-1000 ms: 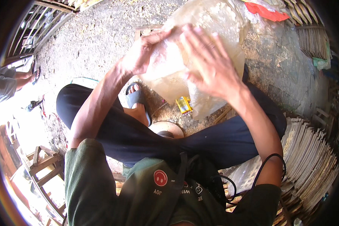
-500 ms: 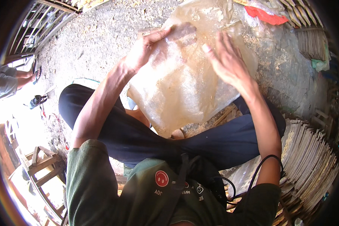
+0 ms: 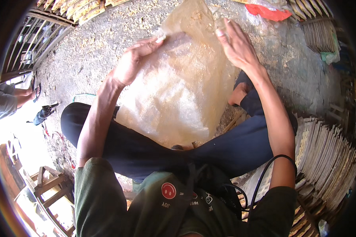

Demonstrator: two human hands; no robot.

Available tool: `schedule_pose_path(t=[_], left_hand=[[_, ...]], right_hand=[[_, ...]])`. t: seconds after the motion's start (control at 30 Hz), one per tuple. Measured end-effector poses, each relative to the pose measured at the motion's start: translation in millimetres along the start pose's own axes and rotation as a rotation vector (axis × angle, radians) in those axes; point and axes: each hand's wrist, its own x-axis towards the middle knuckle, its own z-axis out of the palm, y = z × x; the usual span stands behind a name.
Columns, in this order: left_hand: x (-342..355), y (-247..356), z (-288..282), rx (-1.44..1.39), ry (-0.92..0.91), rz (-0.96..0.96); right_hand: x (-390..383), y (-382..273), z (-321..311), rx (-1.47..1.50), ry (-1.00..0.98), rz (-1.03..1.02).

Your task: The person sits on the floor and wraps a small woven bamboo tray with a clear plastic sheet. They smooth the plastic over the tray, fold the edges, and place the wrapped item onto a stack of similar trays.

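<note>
A large, cloudy, see-through plastic bag (image 3: 178, 91) is spread between my arms and over my crossed legs, with pale crumbs stuck to it. My left hand (image 3: 140, 53) grips its left edge, thumb in front and fingers showing dimly through the film. At the upper right edge of the bag is my right hand (image 3: 239, 45); its fingers are stretched out and the thumb stands apart. Whether the right fingertips touch the film, I cannot tell.
Stacked slatted racks (image 3: 324, 162) stand close on my right, with a wooden frame (image 3: 47, 185) at lower left. A red plastic bag (image 3: 268, 12) lies at far right on the crumb-strewn floor (image 3: 95, 55). Another person's legs (image 3: 21, 96) and a small dark animal (image 3: 43, 114) are at left.
The plastic bag and my left hand have shifted left and slightly nearer. My right hand has moved up, off the bag's face to its right edge. The animal at left has changed position.
</note>
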Motion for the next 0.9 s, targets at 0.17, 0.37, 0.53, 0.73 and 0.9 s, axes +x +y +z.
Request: schedule_pose_path(t=[0.17,0.37,0.53,0.73,0.9], left_hand=[[0,-6,0,-0.203,-0.032,-0.145],[-5,20,8,-0.173,-0.132,-0.193],[-7,2,2,-0.182,-0.052,-0.094],[-9,12,-3,-0.250,-0.088,-0.175],[-10,17,-5,-0.283,-0.095,-0.231]], right_hand=[[-2,-25,-12,0.221,0.190,-0.335],[-14,-51,6,0.173,0.044,-0.522],[8,-9,16,0.529,-0.177,0.020],[-1,-42,-7,0.331,0.201,-0.415],[1,-15,18,0.154,-0.115,-0.190]])
